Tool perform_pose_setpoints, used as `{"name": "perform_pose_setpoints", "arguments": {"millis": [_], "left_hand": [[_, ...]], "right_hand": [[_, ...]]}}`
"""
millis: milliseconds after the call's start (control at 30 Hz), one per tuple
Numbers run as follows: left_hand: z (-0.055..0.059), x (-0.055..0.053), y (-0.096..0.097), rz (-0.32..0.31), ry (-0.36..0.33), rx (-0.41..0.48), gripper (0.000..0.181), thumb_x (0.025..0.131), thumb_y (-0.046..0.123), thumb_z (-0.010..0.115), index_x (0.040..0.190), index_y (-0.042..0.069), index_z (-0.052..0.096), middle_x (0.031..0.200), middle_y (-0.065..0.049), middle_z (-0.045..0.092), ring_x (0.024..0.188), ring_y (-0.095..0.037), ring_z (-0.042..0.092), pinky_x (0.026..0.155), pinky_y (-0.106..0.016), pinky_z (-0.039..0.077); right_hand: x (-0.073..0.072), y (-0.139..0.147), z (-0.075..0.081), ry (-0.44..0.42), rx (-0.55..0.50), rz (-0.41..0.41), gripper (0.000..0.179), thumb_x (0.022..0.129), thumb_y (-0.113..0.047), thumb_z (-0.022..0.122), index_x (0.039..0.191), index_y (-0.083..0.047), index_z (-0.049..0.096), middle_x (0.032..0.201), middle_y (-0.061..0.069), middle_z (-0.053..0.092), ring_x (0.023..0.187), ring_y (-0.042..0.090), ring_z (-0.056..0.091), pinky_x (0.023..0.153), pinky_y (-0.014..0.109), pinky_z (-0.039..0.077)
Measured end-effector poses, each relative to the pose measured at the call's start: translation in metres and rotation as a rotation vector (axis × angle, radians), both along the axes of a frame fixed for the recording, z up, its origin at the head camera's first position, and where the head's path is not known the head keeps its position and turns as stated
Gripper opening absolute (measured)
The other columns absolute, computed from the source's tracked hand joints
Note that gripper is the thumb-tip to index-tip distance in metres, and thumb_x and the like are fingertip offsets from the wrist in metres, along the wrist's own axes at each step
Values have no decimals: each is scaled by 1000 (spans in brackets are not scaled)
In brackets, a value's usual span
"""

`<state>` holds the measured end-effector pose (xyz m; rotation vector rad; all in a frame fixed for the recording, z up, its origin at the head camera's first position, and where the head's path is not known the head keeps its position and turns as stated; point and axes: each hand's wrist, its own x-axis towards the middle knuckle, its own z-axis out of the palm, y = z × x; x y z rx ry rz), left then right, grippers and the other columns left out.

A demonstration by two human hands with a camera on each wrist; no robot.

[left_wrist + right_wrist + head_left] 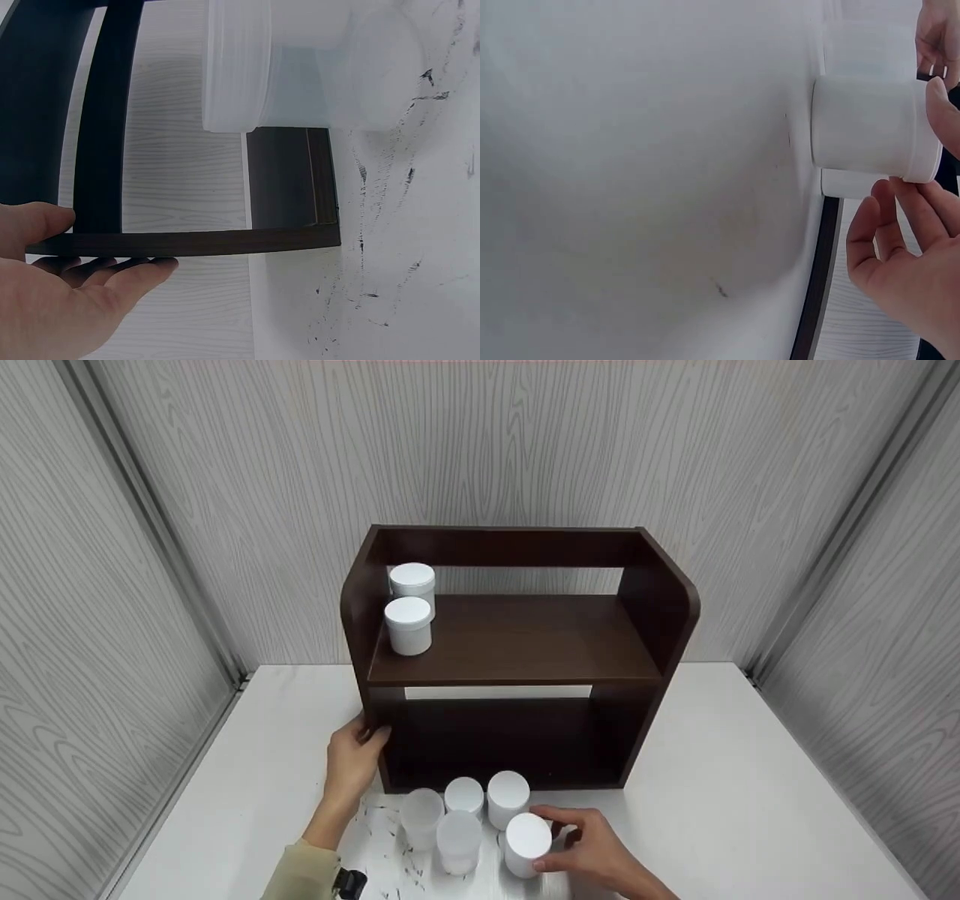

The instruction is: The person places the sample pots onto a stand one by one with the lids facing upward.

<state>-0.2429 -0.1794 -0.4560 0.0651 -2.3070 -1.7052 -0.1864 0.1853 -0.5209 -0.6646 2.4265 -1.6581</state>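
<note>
My left hand (352, 757) grips the left side panel of a dark brown two-tier shelf (517, 645); in the left wrist view the thumb (49, 219) lies inside the panel and the fingers outside. My right hand (592, 847) holds a white lidded jar (527, 844) near its lid, thumb on one side and fingers on the other. That jar is upright, close to the table, nearest the right of a cluster. Beside it stand another white jar (508, 799), a smaller-looking white jar (464, 795) and two translucent jars (459, 840).
Two white lidded jars (409, 624) stand one behind the other at the left end of the upper tier. The white table (750, 780) has dark scuff marks near the cluster. Grey wood-grain panels (510, 442) enclose the back and both sides.
</note>
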Motion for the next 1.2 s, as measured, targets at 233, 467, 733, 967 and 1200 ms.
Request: {"name": "perform_pose_setpoints", "arguments": {"millis": [233, 467, 733, 967, 1200], "left_hand": [[1, -1, 1, 11, 2, -2, 49, 105, 12, 60, 146, -13, 51, 143, -32, 58, 134, -45, 57, 109, -51, 50], [1, -1, 1, 12, 0, 4, 50, 105, 11, 60, 147, -14, 49, 145, -33, 56, 135, -45, 55, 109, -50, 50], [1, -1, 1, 15, 2, 10, 52, 104, 10, 61, 148, -14, 48, 146, -33, 55, 135, -46, 55, 109, -50, 49], [1, 0, 0, -15, 6, 26, 51, 105, 10, 60, 149, -13, 47, 147, -32, 55, 136, -46, 54, 110, -51, 49], [1, 0, -1, -12, 4, 14, 51, 105, 10, 59, 149, -13, 48, 146, -31, 55, 137, -45, 54, 111, -51, 48]], "right_hand": [[-3, 3, -2, -17, -3, 20, 66, 72, -17, 97, 134, -10, 74, 114, 2, 77, 99, 14, 63, 82, 32, 53], [-5, 5, -3, -29, -30, 37, 68, 72, -15, 97, 136, -9, 72, 120, 3, 76, 101, 15, 63, 85, 34, 53], [-7, 5, -3, -33, -38, 46, 68, 72, -15, 97, 136, -10, 73, 120, 4, 76, 101, 16, 63, 85, 34, 55], [-10, 6, -6, -13, -23, 77, 68, 75, -18, 95, 137, -10, 72, 126, 3, 75, 104, 14, 64, 85, 34, 55], [-12, 6, -8, -6, -30, 102, 68, 74, -18, 95, 138, -11, 71, 125, 2, 75, 103, 15, 63, 86, 34, 55]]}}
